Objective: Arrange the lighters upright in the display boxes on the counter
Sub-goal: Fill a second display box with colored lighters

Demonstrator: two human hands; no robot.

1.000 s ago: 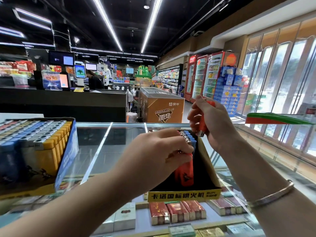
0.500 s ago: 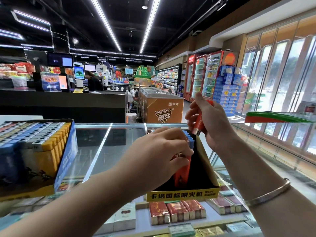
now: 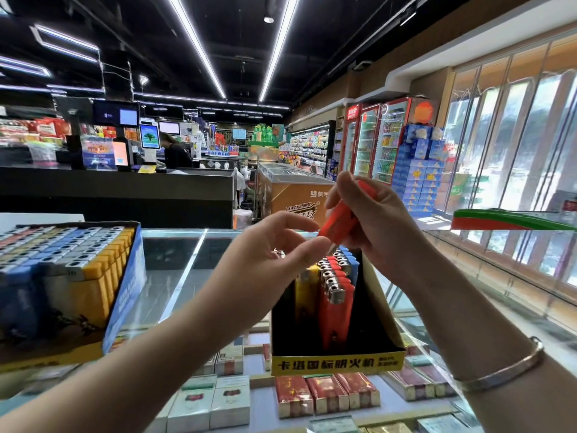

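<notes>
Supermarket: checkout counter (image 3: 115, 185), drink fridges (image 3: 374, 142)

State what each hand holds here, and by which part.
The right hand grips an orange lighter around its body. The left hand holds nothing, fingertips reaching toward the lighter's lower end.

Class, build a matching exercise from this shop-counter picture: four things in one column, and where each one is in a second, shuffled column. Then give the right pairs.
Things
1. loose orange lighter
2. black display box
3. blue display box
4. bracelet

Places
A. on the glass counter, at left
B. on the right wrist
C. held in the right hand
D. on the glass counter, in the middle

Pairs: 1-C, 2-D, 3-A, 4-B
</notes>
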